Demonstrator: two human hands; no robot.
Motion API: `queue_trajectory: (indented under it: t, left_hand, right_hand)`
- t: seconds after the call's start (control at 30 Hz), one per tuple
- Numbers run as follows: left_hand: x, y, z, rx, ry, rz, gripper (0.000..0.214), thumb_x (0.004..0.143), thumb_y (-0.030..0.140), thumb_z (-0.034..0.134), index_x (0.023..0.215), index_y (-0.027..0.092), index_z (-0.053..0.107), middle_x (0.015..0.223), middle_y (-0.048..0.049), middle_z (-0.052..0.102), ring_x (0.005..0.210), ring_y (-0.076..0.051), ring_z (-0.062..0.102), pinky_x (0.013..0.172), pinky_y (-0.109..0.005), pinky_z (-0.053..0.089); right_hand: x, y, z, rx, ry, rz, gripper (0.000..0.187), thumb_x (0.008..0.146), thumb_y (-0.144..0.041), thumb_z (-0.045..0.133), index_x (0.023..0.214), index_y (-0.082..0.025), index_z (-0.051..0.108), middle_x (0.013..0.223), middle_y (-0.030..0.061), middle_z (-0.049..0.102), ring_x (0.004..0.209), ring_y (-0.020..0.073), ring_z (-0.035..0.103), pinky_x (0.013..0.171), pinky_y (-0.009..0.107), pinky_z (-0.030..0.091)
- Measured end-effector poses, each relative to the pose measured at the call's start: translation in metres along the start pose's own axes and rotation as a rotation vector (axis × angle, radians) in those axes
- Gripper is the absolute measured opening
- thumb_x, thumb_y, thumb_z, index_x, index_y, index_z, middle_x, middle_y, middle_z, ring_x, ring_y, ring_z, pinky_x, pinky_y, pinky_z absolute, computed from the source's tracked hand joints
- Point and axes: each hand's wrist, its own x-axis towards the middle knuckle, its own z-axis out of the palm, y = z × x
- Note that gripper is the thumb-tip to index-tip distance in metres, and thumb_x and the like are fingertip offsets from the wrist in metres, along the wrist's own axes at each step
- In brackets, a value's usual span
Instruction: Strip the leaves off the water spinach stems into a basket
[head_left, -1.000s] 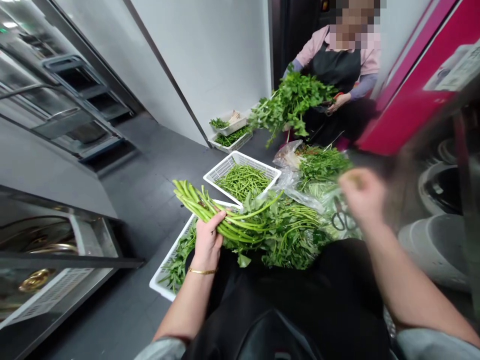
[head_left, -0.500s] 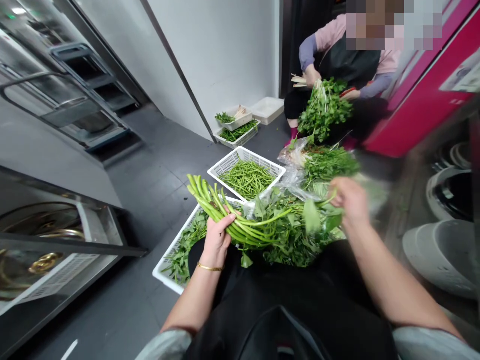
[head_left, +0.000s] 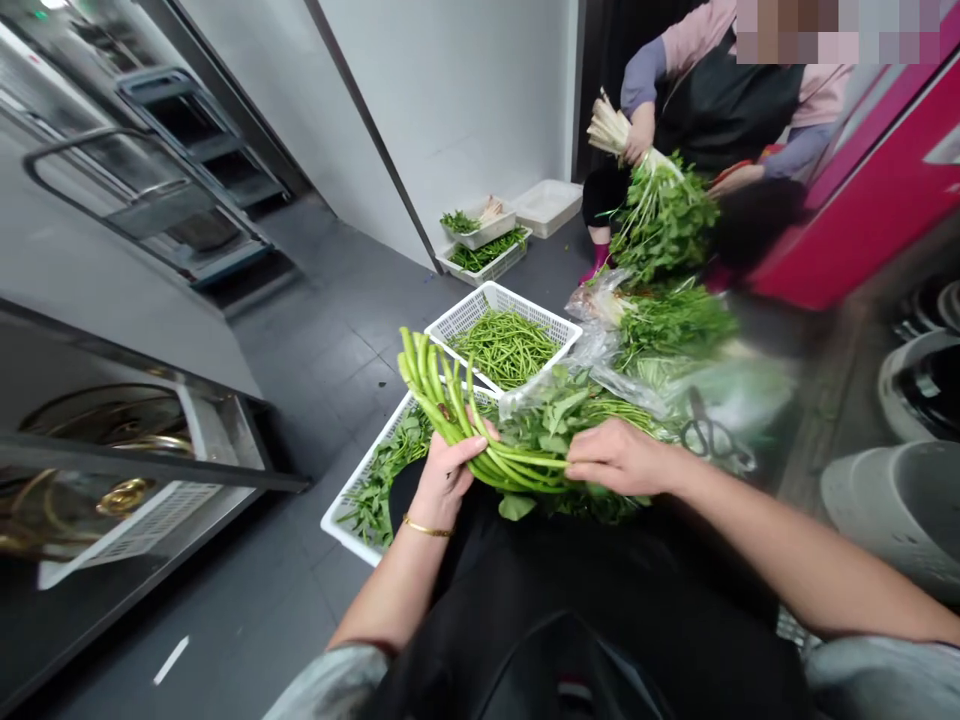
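Observation:
My left hand (head_left: 448, 473) is closed round a bundle of long green stems (head_left: 442, 395) that points up and to the left over my lap. My right hand (head_left: 616, 458) rests on the leafy end of the same bundle (head_left: 551, 425), fingers curled onto the stalks. Below the bundle, a white basket (head_left: 351, 500) on the floor holds loose green leaves.
A second white basket (head_left: 555, 328) with thin green beans stands just beyond. Plastic bags of greens (head_left: 667, 320) and scissors (head_left: 709, 435) lie to the right. A co-worker (head_left: 712, 90) sits opposite holding a leafy bunch (head_left: 664, 215). More trays (head_left: 551, 200) stand by the wall; grey tubs (head_left: 892, 500) at right.
My right hand has come down from the right and settled on the leafy part of the bundle. The co-worker has turned their bunch so the white roots point up.

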Motion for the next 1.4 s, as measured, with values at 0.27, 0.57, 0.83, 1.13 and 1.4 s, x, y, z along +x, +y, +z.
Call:
queue_trajectory:
  t: [0.27,0.57,0.83,1.13,1.4]
  left_hand:
    - [0.012,-0.011,-0.007,-0.158,0.049,-0.054,0.017,0.058,0.018,0.068,0.073,0.016,0.06,0.064,0.0002,0.058,0.059,-0.013,0.054,0.056,-0.026,0.045]
    - [0.013,0.003,-0.01,-0.391,-0.013,-0.035,0.028,0.05,0.013,0.065,0.072,0.019,0.049,0.054,0.0053,0.041,0.054,-0.009,0.043,0.052,-0.023,0.038]
    - [0.005,0.01,-0.013,-0.502,0.04,0.004,0.032,0.05,0.011,0.067,0.074,0.019,0.046,0.058,0.0067,0.044,0.056,-0.007,0.046,0.055,-0.021,0.044]
    - [0.009,-0.003,-0.026,-0.428,0.157,-0.085,0.031,0.052,0.014,0.07,0.079,0.02,0.056,0.07,0.0042,0.059,0.065,-0.01,0.06,0.064,-0.022,0.052]
    - [0.012,0.0,-0.016,-0.246,0.191,-0.026,0.031,0.059,0.022,0.069,0.089,0.021,0.061,0.074,-0.001,0.063,0.08,-0.017,0.063,0.057,-0.022,0.05]
  right_hand:
    - [-0.075,0.035,-0.048,0.562,1.243,0.548,0.026,0.074,-0.043,0.064,0.063,-0.02,0.058,0.062,-0.0014,0.055,0.039,0.0053,0.033,0.035,0.02,0.025]
    - [-0.087,-0.026,-0.041,-0.147,0.303,0.415,0.016,0.084,-0.034,0.058,0.083,-0.022,0.069,0.08,0.0029,0.071,0.066,0.015,0.064,0.061,0.026,0.047]
    - [-0.032,0.012,0.022,-0.59,0.123,0.435,0.038,0.092,-0.027,0.042,0.126,-0.018,0.057,0.078,0.0077,0.071,0.057,0.0155,0.063,0.045,0.022,0.035]
    - [-0.073,-0.016,-0.033,-0.433,0.238,0.278,0.025,0.089,-0.037,0.049,0.099,-0.026,0.069,0.086,0.0028,0.073,0.069,0.0166,0.067,0.061,0.026,0.047]
    - [-0.023,0.002,0.031,-0.281,-0.017,0.365,0.027,0.09,-0.034,0.049,0.082,-0.016,0.068,0.079,0.0074,0.07,0.066,0.016,0.064,0.056,0.024,0.039]
